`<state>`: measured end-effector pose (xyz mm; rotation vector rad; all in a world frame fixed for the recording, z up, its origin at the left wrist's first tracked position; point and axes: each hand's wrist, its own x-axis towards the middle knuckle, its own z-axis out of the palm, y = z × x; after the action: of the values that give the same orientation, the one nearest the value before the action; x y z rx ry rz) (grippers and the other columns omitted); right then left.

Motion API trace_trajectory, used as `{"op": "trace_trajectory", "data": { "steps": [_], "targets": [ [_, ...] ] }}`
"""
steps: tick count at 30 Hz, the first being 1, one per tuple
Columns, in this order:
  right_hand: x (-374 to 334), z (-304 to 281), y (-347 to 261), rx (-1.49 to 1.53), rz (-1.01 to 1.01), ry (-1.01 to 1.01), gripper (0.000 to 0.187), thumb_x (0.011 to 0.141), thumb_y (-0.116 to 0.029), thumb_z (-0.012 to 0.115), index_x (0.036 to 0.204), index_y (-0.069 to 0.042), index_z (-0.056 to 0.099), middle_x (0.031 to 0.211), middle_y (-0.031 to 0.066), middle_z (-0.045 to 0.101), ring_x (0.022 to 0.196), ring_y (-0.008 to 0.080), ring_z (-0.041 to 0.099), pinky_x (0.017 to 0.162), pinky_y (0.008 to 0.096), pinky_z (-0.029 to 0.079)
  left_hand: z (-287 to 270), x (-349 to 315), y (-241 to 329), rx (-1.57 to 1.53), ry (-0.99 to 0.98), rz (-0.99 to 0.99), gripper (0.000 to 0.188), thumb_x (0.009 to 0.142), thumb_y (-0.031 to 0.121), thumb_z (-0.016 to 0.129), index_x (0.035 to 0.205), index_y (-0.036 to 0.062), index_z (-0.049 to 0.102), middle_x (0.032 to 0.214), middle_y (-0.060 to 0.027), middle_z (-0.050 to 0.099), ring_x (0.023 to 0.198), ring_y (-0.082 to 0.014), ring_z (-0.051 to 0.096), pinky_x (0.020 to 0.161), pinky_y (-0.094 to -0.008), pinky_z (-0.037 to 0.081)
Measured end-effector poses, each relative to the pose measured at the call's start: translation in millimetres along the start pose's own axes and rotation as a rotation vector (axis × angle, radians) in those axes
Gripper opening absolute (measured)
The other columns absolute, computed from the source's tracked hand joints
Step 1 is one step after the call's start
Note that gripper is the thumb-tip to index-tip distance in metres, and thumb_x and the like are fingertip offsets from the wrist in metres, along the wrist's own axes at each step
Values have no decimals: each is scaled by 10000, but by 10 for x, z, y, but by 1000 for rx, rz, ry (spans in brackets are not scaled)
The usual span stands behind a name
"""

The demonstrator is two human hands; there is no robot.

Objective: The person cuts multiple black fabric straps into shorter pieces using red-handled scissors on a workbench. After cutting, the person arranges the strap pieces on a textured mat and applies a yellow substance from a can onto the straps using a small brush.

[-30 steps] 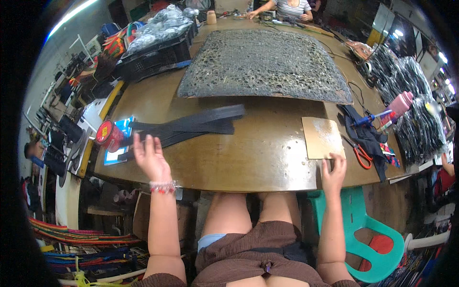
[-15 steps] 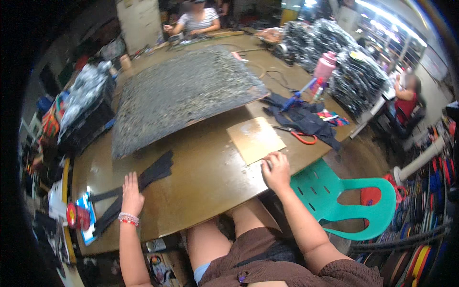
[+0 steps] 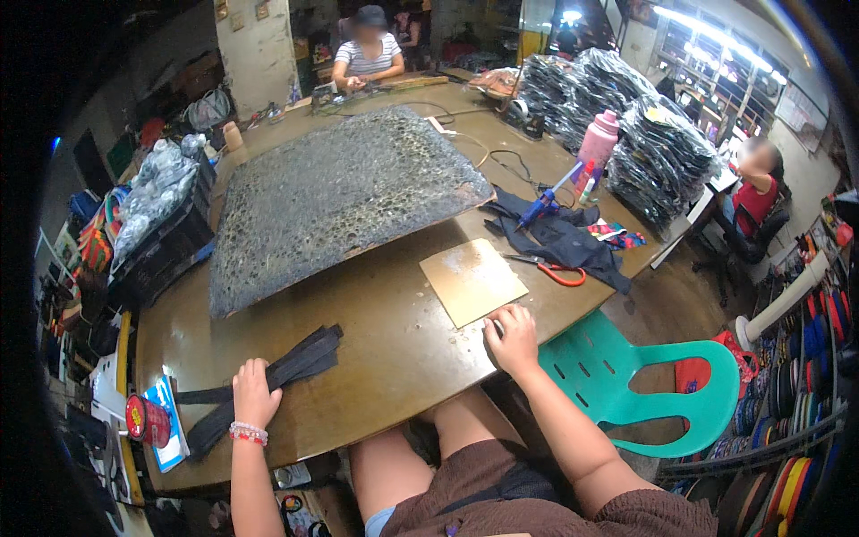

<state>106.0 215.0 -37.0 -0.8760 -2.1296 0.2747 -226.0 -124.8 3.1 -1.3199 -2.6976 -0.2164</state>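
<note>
- The left hand (image 3: 255,394) lies flat, fingers spread and gripping nothing, on a bundle of black straps (image 3: 268,376) near the front left edge of the brown worktable (image 3: 385,349).
- The right hand (image 3: 512,338) rests open on the table's front edge, holding nothing, just below a tan cardboard square (image 3: 472,280).
- The two hands are well apart.
- A large dark textured mat (image 3: 335,192) fills the table's middle.
- Red-handled scissors (image 3: 553,268) lie to the right of the cardboard, beside dark cloth (image 3: 555,234).
- A green plastic chair (image 3: 644,376) stands at the right.
</note>
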Motion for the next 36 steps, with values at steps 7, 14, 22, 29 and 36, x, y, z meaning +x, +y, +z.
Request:
{"op": "trace_trajectory", "data": {
  "steps": [7,14,22,29,36],
  "targets": [
    [-30,-37,25,42,34,-32,181,833,-204,620,918,-45,638,1013,151,605,1009,325,559,899,440,437,113,183,-44,-1,13,65,518,622,112,734,1086,-18,546,1199,-248,509,1072,-429,508,951,-446,417],
    [-25,-63,4,79,31,-34,159,827,-201,637,880,-51,633,989,117,599,1009,301,545,903,423,421,-100,15,-136,-191,101,-53,482,689,1,645,1139,-41,477,1164,-224,538,1117,-392,505,961,-414,379],
    [477,-76,166,307,328,-332,201,873,-235,606,944,-68,692,718,139,660,684,272,644,672,414,505,-294,302,-1330,-801,460,-429,230,986,235,528,1014,16,593,757,-61,608,632,-136,571,557,-246,440],
    [1959,93,549,1127,817,-427,644,946,-611,424,1265,-55,492,1135,137,589,991,280,629,821,410,522,-45,1040,-1404,-1573,110,-537,304,953,361,577,1023,67,609,897,-55,670,780,-145,635,648,-290,510],
    [2256,537,275,1674,597,-561,424,955,-338,530,1272,-57,526,1246,120,608,1128,278,587,994,465,448,73,1062,-1092,-2014,235,-417,306,833,45,646,1127,76,567,1030,-54,638,912,-183,633,810,-360,560]
  ]
}}
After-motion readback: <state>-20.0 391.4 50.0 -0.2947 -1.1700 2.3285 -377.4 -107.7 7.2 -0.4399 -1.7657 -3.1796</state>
